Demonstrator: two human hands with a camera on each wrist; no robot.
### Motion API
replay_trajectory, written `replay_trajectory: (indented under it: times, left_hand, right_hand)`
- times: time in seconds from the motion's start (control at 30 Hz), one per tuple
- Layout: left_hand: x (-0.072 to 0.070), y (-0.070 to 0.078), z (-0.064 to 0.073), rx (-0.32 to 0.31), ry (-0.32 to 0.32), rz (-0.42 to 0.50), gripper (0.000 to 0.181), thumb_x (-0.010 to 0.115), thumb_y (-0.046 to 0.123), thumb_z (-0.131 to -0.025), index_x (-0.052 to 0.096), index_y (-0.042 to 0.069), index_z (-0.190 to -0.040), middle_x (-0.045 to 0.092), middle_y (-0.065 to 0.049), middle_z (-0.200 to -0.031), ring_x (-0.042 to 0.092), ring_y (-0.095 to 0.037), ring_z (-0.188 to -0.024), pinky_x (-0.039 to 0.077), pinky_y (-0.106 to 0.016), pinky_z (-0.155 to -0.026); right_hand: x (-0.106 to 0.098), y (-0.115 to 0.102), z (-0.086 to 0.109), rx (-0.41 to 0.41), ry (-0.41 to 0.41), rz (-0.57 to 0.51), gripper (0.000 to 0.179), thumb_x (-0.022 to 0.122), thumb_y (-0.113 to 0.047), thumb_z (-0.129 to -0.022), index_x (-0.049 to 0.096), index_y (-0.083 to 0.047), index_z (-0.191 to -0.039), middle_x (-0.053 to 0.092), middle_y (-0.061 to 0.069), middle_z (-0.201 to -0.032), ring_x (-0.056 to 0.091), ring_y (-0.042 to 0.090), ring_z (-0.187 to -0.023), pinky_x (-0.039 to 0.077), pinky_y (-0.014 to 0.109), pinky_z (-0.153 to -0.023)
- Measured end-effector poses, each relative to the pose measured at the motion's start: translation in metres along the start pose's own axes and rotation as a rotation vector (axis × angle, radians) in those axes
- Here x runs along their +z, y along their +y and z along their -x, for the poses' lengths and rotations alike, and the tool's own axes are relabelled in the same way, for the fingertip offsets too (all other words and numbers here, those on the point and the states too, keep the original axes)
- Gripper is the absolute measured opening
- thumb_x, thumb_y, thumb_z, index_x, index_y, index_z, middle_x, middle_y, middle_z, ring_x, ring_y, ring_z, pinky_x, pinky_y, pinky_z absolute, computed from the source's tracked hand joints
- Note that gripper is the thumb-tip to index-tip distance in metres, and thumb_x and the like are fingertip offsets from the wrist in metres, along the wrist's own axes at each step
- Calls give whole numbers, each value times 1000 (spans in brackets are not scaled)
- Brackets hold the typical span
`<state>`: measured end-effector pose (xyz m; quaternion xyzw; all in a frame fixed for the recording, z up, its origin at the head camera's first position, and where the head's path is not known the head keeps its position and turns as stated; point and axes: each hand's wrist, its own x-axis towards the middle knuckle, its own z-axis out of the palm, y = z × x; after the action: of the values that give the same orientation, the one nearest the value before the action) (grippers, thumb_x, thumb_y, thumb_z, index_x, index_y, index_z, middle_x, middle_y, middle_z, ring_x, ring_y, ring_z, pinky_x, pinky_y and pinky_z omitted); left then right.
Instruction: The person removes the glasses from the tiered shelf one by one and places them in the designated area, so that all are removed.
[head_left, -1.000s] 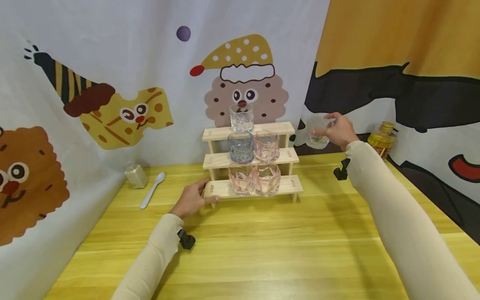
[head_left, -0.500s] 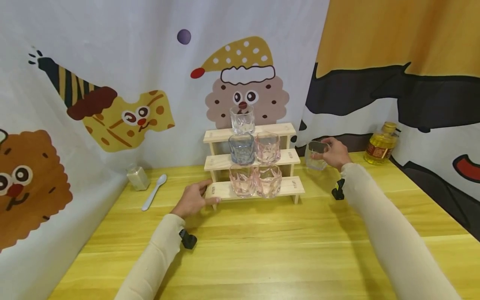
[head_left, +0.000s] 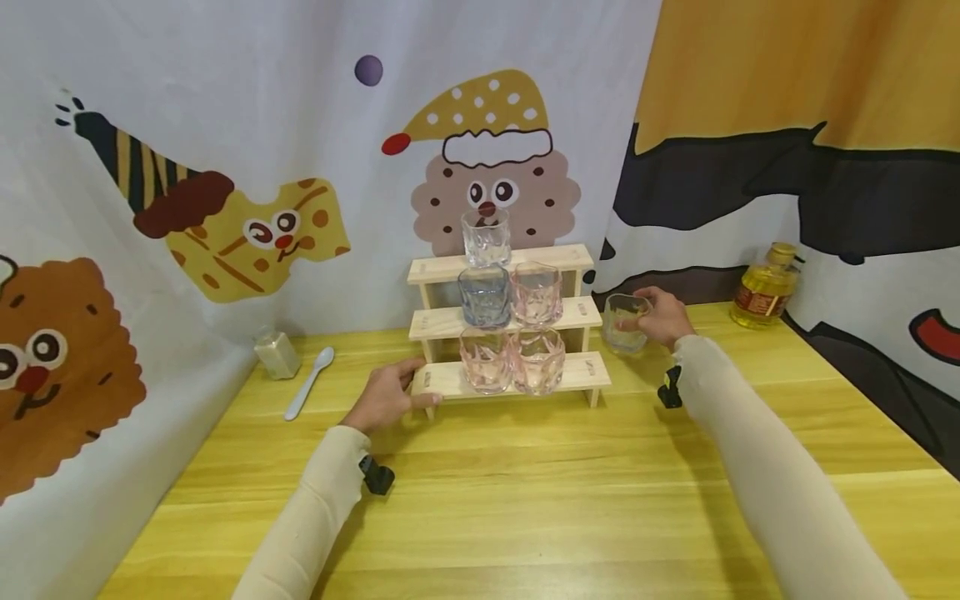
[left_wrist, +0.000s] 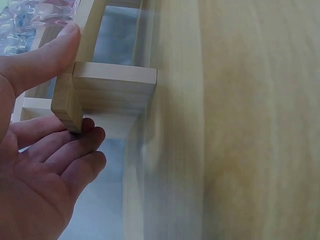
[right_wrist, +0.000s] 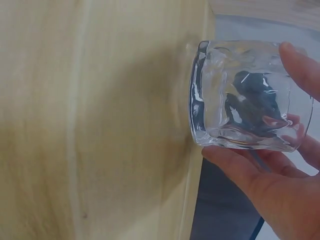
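Observation:
My left hand (head_left: 381, 400) grips the left end of the lowest step of a three-step wooden display stand (head_left: 442, 381). In the left wrist view the thumb (left_wrist: 50, 55) lies over the board's edge and the other fingers bend underneath. My right hand (head_left: 666, 317) holds a clear drinking glass (head_left: 624, 332) by its side, low over the table and just right of the stand. The right wrist view shows fingers and thumb around that glass (right_wrist: 245, 95). On the stand are a clear glass (head_left: 486, 239) on top, a blue glass (head_left: 483, 297) and a pink glass (head_left: 537, 296) mid-level, and two pink glasses (head_left: 538, 362) at the bottom.
A small square jar (head_left: 277, 354) and a pale spoon (head_left: 309, 383) lie at the left of the wood-grain table (head_left: 495, 500). An oil bottle (head_left: 765, 287) stands at the back right. A printed curtain (head_left: 300, 100) hangs close behind the stand.
My right hand has lowered the clear glass from in front of the curtain and brought it slightly left, close to the table beside the stand. The left hand keeps its grip in place.

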<state>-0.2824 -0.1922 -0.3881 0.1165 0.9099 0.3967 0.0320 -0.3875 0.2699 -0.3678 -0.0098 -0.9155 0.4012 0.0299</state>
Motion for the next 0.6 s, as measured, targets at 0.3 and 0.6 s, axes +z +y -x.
replay_trajectory:
  times: [0.3,0.6]
  left_hand:
    - [0,0,-1,4,3,2,83,81,36,-86,42,3,-152,45,-20,-155,50,-38,-139,47,-50,-111]
    - [2,-2,-1,12,10,1,84,81,36,-86,42,3,-152,46,-20,-155,50,-37,-139,47,-49,-110]
  right_hand:
    - [4,1,-1,-15,-17,-18,85,81,-20,-83,36,-2,-153,39,30,-154,39,50,-140,36,63,-114]
    - [9,0,-3,-14,-21,-8,87,80,-24,-85,33,-5,-156,34,29,-159,35,51,-142,33,65,-115]
